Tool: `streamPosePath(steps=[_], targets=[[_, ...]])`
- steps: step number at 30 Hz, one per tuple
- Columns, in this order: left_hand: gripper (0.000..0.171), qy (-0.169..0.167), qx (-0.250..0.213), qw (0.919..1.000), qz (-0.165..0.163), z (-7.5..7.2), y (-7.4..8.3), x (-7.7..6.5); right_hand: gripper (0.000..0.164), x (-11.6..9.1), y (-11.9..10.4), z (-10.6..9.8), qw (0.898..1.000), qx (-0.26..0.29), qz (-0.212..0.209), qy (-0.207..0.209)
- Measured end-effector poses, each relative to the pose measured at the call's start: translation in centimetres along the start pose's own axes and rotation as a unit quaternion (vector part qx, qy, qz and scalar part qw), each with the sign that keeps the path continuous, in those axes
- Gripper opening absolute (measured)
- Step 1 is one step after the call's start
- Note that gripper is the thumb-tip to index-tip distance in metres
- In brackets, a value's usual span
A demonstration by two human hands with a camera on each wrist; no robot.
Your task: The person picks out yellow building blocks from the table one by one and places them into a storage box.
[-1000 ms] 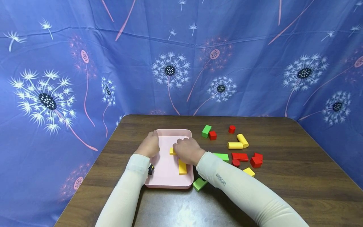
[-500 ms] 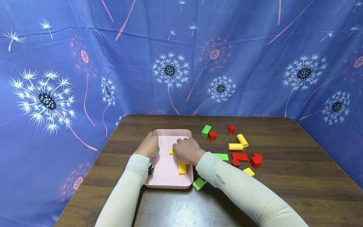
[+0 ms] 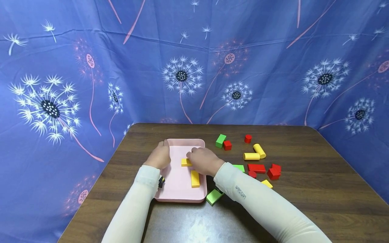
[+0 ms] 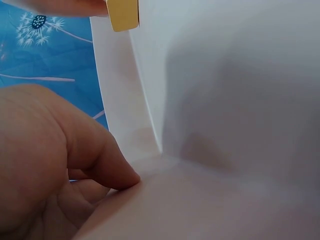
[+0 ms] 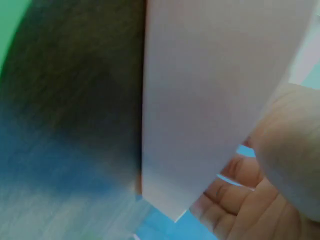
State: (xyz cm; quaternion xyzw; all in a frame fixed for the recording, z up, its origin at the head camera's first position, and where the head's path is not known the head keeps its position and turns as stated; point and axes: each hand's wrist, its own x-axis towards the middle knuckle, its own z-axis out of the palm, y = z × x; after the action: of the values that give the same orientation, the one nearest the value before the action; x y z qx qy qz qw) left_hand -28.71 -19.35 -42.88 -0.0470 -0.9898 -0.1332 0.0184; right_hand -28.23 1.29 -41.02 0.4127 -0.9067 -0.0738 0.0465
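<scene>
A shallow pink tray [image 3: 176, 194] lies on the table, and my left hand [image 3: 159, 156] grips its left rim. In the left wrist view, the thumb and fingers of my left hand [image 4: 75, 145] pinch the tray wall [image 4: 150, 210]. Inside the tray are a yellow block [image 3: 186, 162] lying crosswise and a yellow rectangular block [image 3: 195, 179] lying lengthwise. Over the tray's right side is my right hand [image 3: 205, 161], close beside the crosswise block; its fingertips are hidden in the head view. The right wrist view has my right hand [image 5: 240, 200] with loosely bent fingers beyond the tray wall.
Right of the tray lie a green block [image 3: 214, 196], another green block [image 3: 221, 140], a red cube [image 3: 227, 145], yellow cylinders [image 3: 251, 156], a red rectangular block [image 3: 256, 168], a red pentagonal block [image 3: 274, 173] and a yellow block [image 3: 267, 183]. A patterned blue cloth [image 3: 194, 67] hangs behind.
My right hand has shifted slightly to the right, and more of the crosswise yellow block shows. That block stays in place. My left hand keeps its grip on the tray.
</scene>
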Motion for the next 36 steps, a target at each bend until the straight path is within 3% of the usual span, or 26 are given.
streamPosePath(steps=[6, 12, 23, 36], targets=[[0.067, 0.002, 0.006, 1.0000, 0.004, 0.0, 0.0, 0.1, 0.034, -0.7, 0.6, -0.9, 0.998, 0.061, -0.004, 0.029], [0.066, 0.002, 0.007, 1.0000, 0.004, 0.0, 0.1, 0.0, 0.031, -1.6, 1.1, -1.6, 0.995, 0.061, -0.007, 0.078], [0.065, 0.001, 0.009, 0.9999, 0.005, 0.0, 0.0, 0.0, 0.037, -2.5, 1.6, -2.1, 0.994, 0.067, 0.012, 0.090], [0.066, 0.009, 0.004, 0.9999, 0.013, 0.0, -0.1, -0.1, 0.033, -4.0, 3.0, -1.9, 0.991, 0.063, 0.024, 0.113]])
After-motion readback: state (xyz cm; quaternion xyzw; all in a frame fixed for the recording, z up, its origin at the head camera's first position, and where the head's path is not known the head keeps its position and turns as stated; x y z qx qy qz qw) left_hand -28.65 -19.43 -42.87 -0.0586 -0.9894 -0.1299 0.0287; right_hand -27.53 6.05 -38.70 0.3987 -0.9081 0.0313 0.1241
